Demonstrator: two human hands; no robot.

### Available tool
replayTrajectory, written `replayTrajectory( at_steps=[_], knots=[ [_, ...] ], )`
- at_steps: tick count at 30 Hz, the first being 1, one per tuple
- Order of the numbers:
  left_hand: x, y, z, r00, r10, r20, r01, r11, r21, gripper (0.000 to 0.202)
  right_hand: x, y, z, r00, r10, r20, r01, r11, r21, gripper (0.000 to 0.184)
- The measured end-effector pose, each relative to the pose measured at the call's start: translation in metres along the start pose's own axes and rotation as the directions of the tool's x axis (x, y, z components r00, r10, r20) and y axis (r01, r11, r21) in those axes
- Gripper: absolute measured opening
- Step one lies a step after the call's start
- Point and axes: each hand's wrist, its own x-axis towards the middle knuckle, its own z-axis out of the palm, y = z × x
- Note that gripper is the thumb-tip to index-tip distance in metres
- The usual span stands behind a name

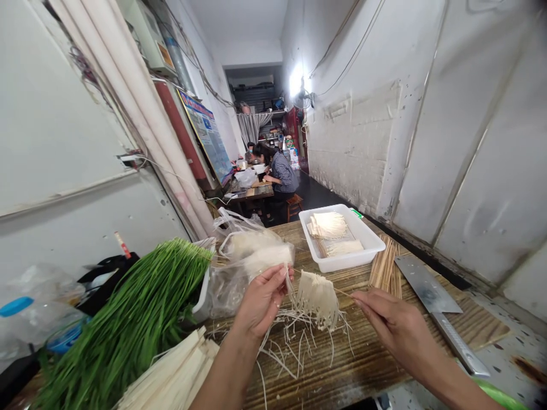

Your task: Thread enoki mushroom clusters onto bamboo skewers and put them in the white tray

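Over the middle of the brown wooden tabletop [342,370], a fringed, cream-coloured sheet [318,296] is held on a thin wooden skewer [343,292], long axis crosswise, tip towards the left edge! The skewer is pinched by the right hand [384,316], grip closed; thin cream strips [291,289] are pinched by the left hand [262,299]. Lettering on the blue wall poster [210,132] is too small to be read.

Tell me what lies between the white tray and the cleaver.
In the head view, a pile of thin sticks lies between the white tray and the cleaver.
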Motion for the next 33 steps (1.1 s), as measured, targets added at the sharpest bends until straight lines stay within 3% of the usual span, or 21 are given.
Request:
replayTrajectory(
  at_steps=[9, 19, 23, 27, 29, 30, 31, 33],
  knots=[
    [-0.002, 0.003, 0.005, 0.996, 0.085, 0.028, -0.087, 0.992, 0.088, 0.03, 0.0, 0.001, -0.005, 1.0, 0.002, -0.004, -0.002, 1.0, -0.023, 0.023],
    [-0.005, 0.004, 0.007, 0.994, 0.11, 0.018, -0.111, 0.983, 0.149, 0.033, -0.001, -0.004, -0.009, 0.995, 0.092, 0.027, -0.095, 0.985, 0.147, 0.021],
    [-0.006, 0.001, 0.007, 0.993, 0.083, 0.087, -0.097, 0.979, 0.181, 0.027, 0.002, -0.007, -0.01, 0.992, 0.111, 0.052, -0.119, 0.973, 0.199, 0.02],
    [-0.004, -0.005, 0.007, 0.974, 0.139, 0.182, -0.187, 0.941, 0.281, 0.021, 0.007, -0.009, -0.006, 0.992, 0.117, 0.044, -0.124, 0.969, 0.214, 0.02],
    [-0.004, -0.006, 0.005, 0.964, 0.215, 0.158, -0.258, 0.9, 0.352, 0.025, 0.01, -0.009, -0.003, 0.991, 0.133, 0.012, -0.133, 0.968, 0.211, 0.021],
    [-0.005, -0.006, 0.004, 0.949, 0.298, 0.105, -0.314, 0.851, 0.422, 0.028, 0.011, -0.009, -0.001, 0.989, 0.147, -0.008, -0.142, 0.967, 0.212, 0.021],
    [-0.007, -0.005, 0.003, 0.908, 0.417, 0.043, -0.377, 0.768, 0.518, 0.03, 0.012, -0.009, 0.001, 0.987, 0.161, -0.026, -0.151, 0.965, 0.215, 0.021],
    [-0.012, -0.005, 0.001, 0.751, 0.659, 0.025, -0.472, 0.511, 0.718, 0.025, 0.013, -0.008, 0.004, 0.981, 0.188, -0.05, -0.172, 0.958, 0.228, 0.021]
  ],
)
